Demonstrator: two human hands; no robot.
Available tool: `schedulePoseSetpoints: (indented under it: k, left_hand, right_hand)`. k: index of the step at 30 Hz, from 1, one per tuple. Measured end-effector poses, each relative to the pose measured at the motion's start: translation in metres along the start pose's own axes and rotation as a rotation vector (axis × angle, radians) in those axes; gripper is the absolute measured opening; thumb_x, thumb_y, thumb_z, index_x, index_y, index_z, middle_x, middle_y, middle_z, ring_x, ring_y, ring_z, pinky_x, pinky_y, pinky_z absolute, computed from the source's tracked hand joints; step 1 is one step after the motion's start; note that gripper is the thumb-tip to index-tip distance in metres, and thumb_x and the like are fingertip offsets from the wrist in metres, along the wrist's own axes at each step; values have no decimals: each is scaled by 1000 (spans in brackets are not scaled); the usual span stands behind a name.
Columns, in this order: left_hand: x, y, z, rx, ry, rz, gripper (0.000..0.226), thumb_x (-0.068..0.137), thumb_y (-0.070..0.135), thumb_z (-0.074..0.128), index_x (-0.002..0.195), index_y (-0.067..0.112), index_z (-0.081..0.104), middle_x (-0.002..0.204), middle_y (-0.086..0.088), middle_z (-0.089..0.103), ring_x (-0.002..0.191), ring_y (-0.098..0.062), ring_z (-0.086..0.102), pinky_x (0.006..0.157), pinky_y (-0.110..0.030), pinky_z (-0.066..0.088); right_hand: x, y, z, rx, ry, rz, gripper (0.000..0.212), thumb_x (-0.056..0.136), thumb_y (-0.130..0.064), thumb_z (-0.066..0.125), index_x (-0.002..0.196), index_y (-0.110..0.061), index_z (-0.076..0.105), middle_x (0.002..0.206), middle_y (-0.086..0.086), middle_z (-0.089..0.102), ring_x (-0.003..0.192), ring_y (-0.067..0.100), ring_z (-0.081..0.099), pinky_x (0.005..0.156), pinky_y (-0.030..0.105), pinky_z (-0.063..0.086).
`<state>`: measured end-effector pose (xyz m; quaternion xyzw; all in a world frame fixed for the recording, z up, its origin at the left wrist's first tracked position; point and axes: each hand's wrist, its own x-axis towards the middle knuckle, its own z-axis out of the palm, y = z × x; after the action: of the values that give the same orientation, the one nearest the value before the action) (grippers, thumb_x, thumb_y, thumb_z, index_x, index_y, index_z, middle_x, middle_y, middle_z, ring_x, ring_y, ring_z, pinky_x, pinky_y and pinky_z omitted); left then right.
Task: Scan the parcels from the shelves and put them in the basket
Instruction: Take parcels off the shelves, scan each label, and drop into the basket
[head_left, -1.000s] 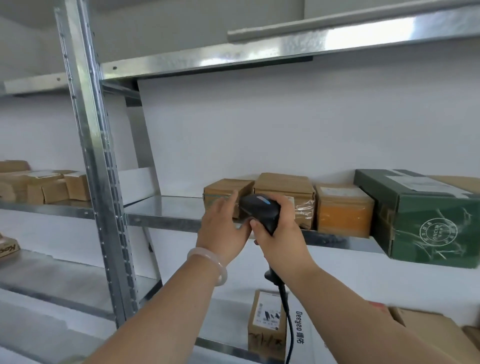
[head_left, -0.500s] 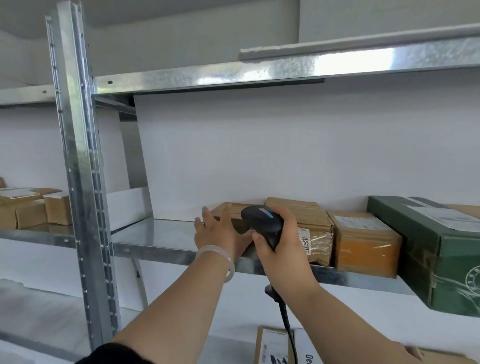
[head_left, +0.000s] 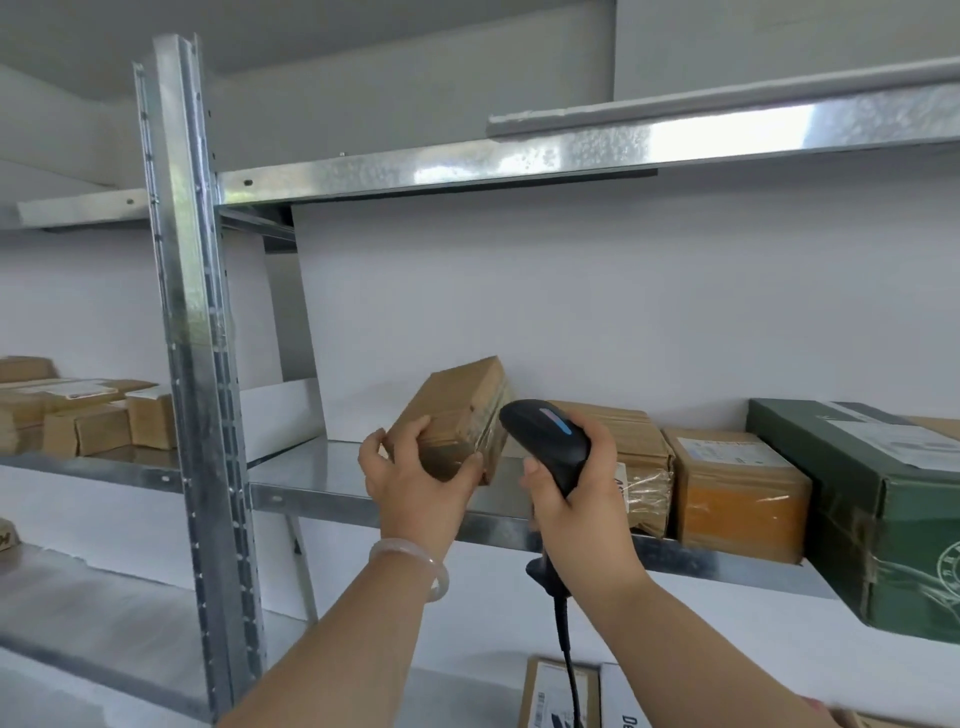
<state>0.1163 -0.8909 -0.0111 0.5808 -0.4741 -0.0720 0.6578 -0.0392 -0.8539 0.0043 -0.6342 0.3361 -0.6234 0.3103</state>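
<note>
Parcel (head_left: 452, 410), a brown carton, is gripped at its near end by the left hand (head_left: 415, 488), fingers curled round it. Its long axis tilts up and away over the shelf (head_left: 322, 467). Just to its right, the right hand (head_left: 576, 514) grips a black scanner (head_left: 545, 436), whose head is beside the carton. Other boxes (head_left: 737, 488) lie beyond.

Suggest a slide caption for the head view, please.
Left hand grips a tilted cardboard parcel at the metal shelf; right hand holds a black barcode scanner beside it.
</note>
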Motion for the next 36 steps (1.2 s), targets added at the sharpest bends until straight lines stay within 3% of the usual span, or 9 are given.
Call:
schedulePoseSetpoints:
  k: [3, 7, 10, 12, 18, 24, 28, 31, 36]
  left_hand:
    - [-11, 13, -14, -175, 6, -5, 66, 77, 29, 83, 129, 43, 45, 147, 14, 14, 120, -10, 42, 77, -2, 38]
    - [-22, 32, -23, -291, -21, 39, 61, 83, 14, 77, 133, 30, 47, 140, 6, 25, 112, 16, 42, 70, 4, 41]
    - [-27, 43, -29, -336, -46, -8, 60, 80, 32, 77, 132, 31, 47, 137, 5, 40, 122, -11, 51, 84, -14, 51]
    - [-30, 48, -30, -389, -56, -60, 61, 73, 47, 75, 125, 32, 49, 131, 2, 50, 119, -15, 56, 89, -24, 51]
    - [-47, 72, -32, -335, -86, -84, 31, 88, 42, 70, 110, 27, 54, 102, 7, 65, 98, -10, 63, 71, -17, 45]
    - [-71, 95, -21, -387, -185, -10, 58, 80, 19, 81, 114, 48, 44, 108, 13, 66, 89, 5, 67, 65, -9, 51]
    - [-84, 101, -16, -430, -211, -86, 76, 81, 31, 79, 134, 52, 29, 120, 10, 62, 107, -10, 64, 81, -20, 54]
    - [-97, 99, -12, -480, -251, -156, 69, 90, 29, 69, 140, 54, 28, 132, 4, 58, 116, -20, 61, 99, -39, 53]
    - [-125, 89, -4, -554, -297, -239, 56, 97, 22, 61, 142, 47, 39, 131, 4, 62, 117, -21, 62, 97, -44, 55]
  right_hand:
    - [4, -8, 4, 49, 34, -23, 50, 94, -25, 59, 130, -44, 31, 109, -15, 57, 87, 11, 62, 64, 17, 49]
    - [6, -20, 11, 129, 3, -36, 52, 94, -27, 59, 134, -42, 29, 110, -18, 57, 94, -3, 59, 74, 12, 47]
    - [2, -26, 12, 196, -4, -60, 52, 94, -25, 60, 133, -43, 31, 114, -10, 60, 97, 4, 62, 81, 18, 49]
    - [-4, -30, 9, 206, -19, -108, 52, 93, -22, 60, 130, -45, 32, 121, -11, 56, 104, 1, 59, 87, 16, 49]
    - [-23, -40, -11, 239, -60, -190, 53, 93, -16, 60, 127, -45, 33, 125, -18, 51, 106, -8, 56, 88, 8, 45]
    - [-37, -43, -36, 227, -104, -235, 54, 92, -9, 60, 127, -42, 35, 123, -24, 51, 110, -9, 55, 85, 6, 44]
    - [-40, -44, -58, 181, -76, -235, 54, 92, -13, 61, 127, -44, 36, 123, -23, 51, 112, -9, 52, 85, 3, 41]
    - [-41, -43, -79, 197, 12, -190, 53, 93, -13, 60, 122, -49, 34, 120, -20, 52, 102, -13, 54, 77, 1, 42]
    - [-48, -33, -107, 190, 28, -124, 53, 93, -13, 59, 130, -41, 32, 119, -21, 51, 97, -20, 52, 72, -2, 41]
